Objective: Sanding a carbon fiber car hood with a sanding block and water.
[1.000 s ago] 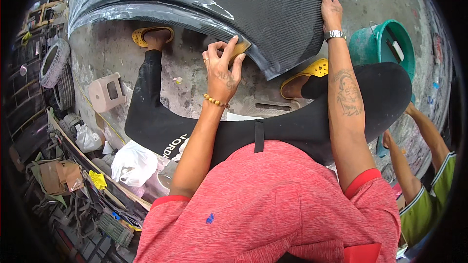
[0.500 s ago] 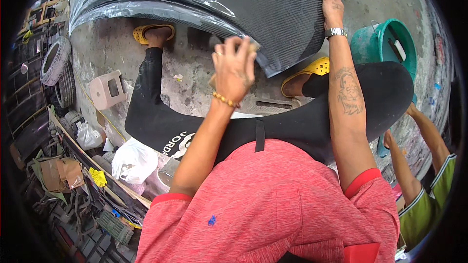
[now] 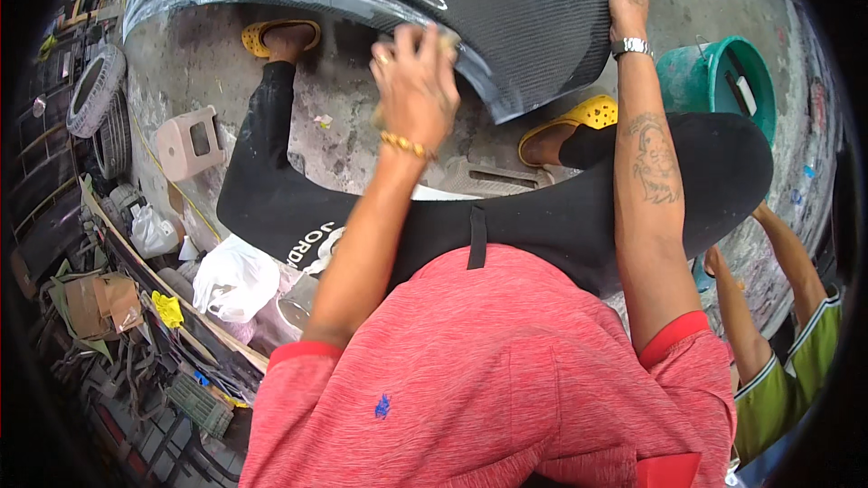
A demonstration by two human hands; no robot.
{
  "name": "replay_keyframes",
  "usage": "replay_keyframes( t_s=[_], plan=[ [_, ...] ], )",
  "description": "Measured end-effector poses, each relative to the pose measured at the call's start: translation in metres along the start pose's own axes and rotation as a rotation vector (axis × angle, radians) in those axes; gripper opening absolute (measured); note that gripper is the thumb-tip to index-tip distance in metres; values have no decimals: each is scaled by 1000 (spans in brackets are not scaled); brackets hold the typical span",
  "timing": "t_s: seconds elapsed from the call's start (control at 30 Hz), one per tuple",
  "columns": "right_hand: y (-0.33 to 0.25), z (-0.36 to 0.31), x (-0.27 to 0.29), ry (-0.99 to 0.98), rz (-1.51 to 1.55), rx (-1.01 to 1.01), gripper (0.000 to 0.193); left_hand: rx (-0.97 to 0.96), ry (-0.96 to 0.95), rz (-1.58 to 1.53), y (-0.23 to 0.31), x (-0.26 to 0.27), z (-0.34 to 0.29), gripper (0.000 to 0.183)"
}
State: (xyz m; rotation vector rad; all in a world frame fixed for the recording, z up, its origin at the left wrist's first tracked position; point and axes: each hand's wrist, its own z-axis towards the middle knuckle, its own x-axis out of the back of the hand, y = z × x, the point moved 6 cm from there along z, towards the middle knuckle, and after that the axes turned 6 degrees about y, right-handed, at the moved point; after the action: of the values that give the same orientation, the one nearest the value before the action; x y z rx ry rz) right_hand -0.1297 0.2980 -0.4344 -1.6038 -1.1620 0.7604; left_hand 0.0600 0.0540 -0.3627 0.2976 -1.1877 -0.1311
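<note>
A large, dark car body panel (image 3: pixel 533 36) with a carbon-fibre weave fills the top of the view, grey smears along its curved near lip. My left hand (image 3: pixel 416 81) is closed round a tan piece of sandpaper (image 3: pixel 449 40), mostly hidden by the palm, and presses it to that near edge. At the panel's right side, my right hand (image 3: pixel 626 4) grips the rim, with a finger along the top and the rest out of sight.
A green bucket (image 3: pixel 674 81) with a dark object inside stands at the right. Left are a beige stool (image 3: pixel 190 143), tyres (image 3: pixel 97 90), white plastic bags (image 3: pixel 237 280) and piled scrap. Another person's arms (image 3: pixel 796 253) and green sleeve show at lower right.
My left hand has slid a little left along the panel's near lip, still holding the sandpaper. My right hand keeps its grip on the rim. The whole view has shifted slightly.
</note>
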Motion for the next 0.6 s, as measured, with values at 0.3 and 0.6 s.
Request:
replay_keyframes(
  t_s=[0.3,0.6],
  plan=[
    [51,66,31,89,-182,32,112,-281,-73,-272,-7,9,20,46],
    [23,11,11,-108,197,164,66,-851,-336,-161,-40,-5,58,48]
  ],
)
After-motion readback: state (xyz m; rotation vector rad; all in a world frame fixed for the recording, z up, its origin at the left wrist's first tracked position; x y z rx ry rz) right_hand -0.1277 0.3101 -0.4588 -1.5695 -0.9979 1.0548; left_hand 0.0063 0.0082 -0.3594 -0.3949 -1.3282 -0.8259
